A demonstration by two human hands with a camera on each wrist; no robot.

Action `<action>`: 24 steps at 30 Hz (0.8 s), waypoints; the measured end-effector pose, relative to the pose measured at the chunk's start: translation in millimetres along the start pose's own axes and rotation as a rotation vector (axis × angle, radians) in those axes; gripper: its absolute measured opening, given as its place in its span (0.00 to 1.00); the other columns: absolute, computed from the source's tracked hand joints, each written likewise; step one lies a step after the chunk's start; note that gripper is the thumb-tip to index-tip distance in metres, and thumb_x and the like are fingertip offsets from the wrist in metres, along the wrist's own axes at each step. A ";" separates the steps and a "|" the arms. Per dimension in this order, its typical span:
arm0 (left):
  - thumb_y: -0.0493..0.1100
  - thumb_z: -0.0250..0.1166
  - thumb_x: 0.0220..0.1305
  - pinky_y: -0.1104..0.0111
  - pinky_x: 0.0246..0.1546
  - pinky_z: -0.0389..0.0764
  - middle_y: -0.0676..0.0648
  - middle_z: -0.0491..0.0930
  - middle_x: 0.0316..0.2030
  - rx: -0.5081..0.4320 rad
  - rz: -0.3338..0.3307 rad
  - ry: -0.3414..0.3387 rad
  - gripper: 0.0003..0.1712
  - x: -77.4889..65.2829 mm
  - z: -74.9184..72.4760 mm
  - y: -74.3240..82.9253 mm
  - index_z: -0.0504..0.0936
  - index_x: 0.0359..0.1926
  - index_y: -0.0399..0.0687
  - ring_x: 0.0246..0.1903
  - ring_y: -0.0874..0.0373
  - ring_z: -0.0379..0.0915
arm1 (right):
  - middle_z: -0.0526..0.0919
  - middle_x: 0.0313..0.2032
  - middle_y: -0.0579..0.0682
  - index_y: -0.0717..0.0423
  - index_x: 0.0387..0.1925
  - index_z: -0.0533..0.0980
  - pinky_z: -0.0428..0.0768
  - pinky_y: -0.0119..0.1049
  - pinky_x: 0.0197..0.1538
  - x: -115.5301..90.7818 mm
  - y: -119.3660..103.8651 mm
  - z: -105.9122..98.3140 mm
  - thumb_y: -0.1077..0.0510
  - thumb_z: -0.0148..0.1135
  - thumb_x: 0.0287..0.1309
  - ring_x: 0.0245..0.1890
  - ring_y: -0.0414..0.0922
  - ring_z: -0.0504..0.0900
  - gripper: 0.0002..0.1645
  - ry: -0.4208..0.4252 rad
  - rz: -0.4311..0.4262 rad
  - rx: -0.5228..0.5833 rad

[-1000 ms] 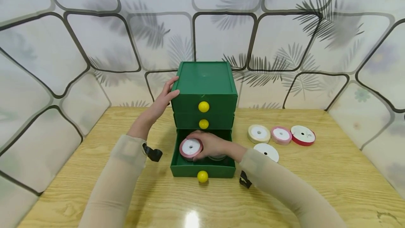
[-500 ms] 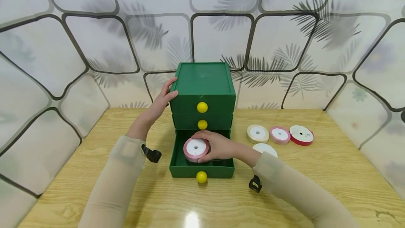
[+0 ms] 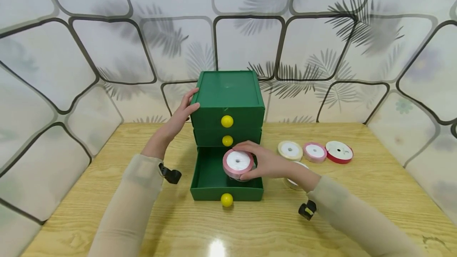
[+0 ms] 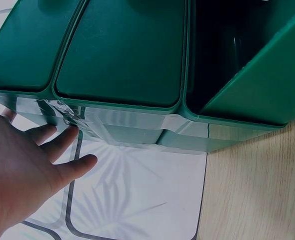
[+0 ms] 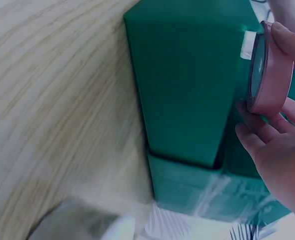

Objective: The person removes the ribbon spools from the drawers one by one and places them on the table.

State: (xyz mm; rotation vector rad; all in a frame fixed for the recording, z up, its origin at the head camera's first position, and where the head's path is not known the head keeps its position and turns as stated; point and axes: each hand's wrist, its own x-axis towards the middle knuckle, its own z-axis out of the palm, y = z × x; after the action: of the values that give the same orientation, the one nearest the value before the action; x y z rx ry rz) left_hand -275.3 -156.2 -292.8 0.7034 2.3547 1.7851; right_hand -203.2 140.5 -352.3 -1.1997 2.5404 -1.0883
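Note:
A green three-drawer cabinet [image 3: 228,88] with round yellow knobs stands at the table's middle. Its bottom drawer [image 3: 207,194] is pulled out. Over the right part of that drawer, my right hand [image 3: 269,162] grips a spool of pink ribbon [image 3: 237,161] between thumb and fingers. In the right wrist view, the pink ribbon spool [image 5: 276,75] is tilted on edge beside the green drawer wall. My left hand [image 3: 178,119] touches the cabinet's left upper side with extended fingers. The left wrist view shows the left hand [image 4: 35,160] with fingers spread along the taped side.
Right of the cabinet lie a cream ribbon spool [image 3: 290,151], a pink one [image 3: 315,152] and a red one [image 3: 339,152]. Another white-topped spool [image 3: 293,185] is partly covered by my right forearm. A patterned wall covering [image 3: 250,43] rises behind the table [image 3: 178,225].
My right hand has shifted rightward with the pink ribbon spool, from the drawer's left part to its right part. The left hand stays at the cabinet's side.

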 end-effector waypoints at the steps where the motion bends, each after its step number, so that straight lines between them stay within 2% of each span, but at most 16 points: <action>1: 0.56 0.44 0.73 0.42 0.65 0.46 0.44 0.40 0.75 0.001 0.000 0.000 0.37 0.0 0.0 0.0 0.39 0.77 0.62 0.72 0.46 0.39 | 0.70 0.61 0.51 0.55 0.64 0.70 0.74 0.45 0.54 -3.2 0.3 -2.3 0.48 0.77 0.47 0.54 0.49 0.72 0.44 0.008 0.007 -0.010; 6: 0.56 0.43 0.73 0.42 0.65 0.46 0.43 0.40 0.74 0.006 0.001 -0.002 0.38 -0.9 0.3 0.6 0.38 0.77 0.62 0.72 0.46 0.39 | 0.71 0.61 0.51 0.55 0.64 0.70 0.74 0.47 0.56 -21.4 4.7 -12.7 0.47 0.78 0.45 0.56 0.49 0.72 0.45 0.051 0.013 -0.049; 12: 0.57 0.43 0.73 0.42 0.65 0.46 0.43 0.40 0.74 0.014 -0.001 -0.005 0.38 -1.2 1.0 1.2 0.38 0.77 0.62 0.72 0.45 0.39 | 0.72 0.62 0.48 0.51 0.65 0.70 0.72 0.51 0.58 -50.2 11.2 -23.5 0.48 0.79 0.44 0.60 0.49 0.69 0.46 0.096 0.055 -0.058; 16: 0.56 0.43 0.73 0.42 0.65 0.47 0.43 0.40 0.74 0.014 0.001 -0.006 0.37 -0.6 0.8 1.5 0.38 0.77 0.62 0.72 0.45 0.40 | 0.72 0.61 0.49 0.51 0.65 0.70 0.73 0.52 0.56 -70.0 15.1 -32.1 0.49 0.80 0.43 0.60 0.50 0.69 0.46 0.135 0.071 -0.073; 21: 0.56 0.43 0.73 0.42 0.64 0.47 0.43 0.40 0.74 0.016 0.003 -0.005 0.37 -0.4 0.3 1.3 0.39 0.77 0.62 0.71 0.45 0.40 | 0.71 0.62 0.50 0.50 0.66 0.69 0.76 0.51 0.52 -95.4 23.5 -42.4 0.49 0.79 0.44 0.59 0.50 0.69 0.47 0.179 0.130 -0.117; 24: 0.57 0.43 0.73 0.42 0.64 0.47 0.43 0.40 0.74 0.018 -0.001 -0.005 0.37 -0.6 0.1 0.7 0.39 0.77 0.63 0.72 0.46 0.39 | 0.72 0.61 0.50 0.49 0.66 0.69 0.75 0.43 0.53 -111.1 29.3 -47.6 0.49 0.79 0.44 0.58 0.47 0.69 0.46 0.217 0.151 -0.140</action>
State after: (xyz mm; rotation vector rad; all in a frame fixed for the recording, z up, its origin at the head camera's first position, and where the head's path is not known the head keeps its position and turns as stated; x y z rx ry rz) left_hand -274.6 -156.3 -292.3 0.7077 2.3704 1.7613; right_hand -165.1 258.8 -356.5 -0.9436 2.8603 -1.0744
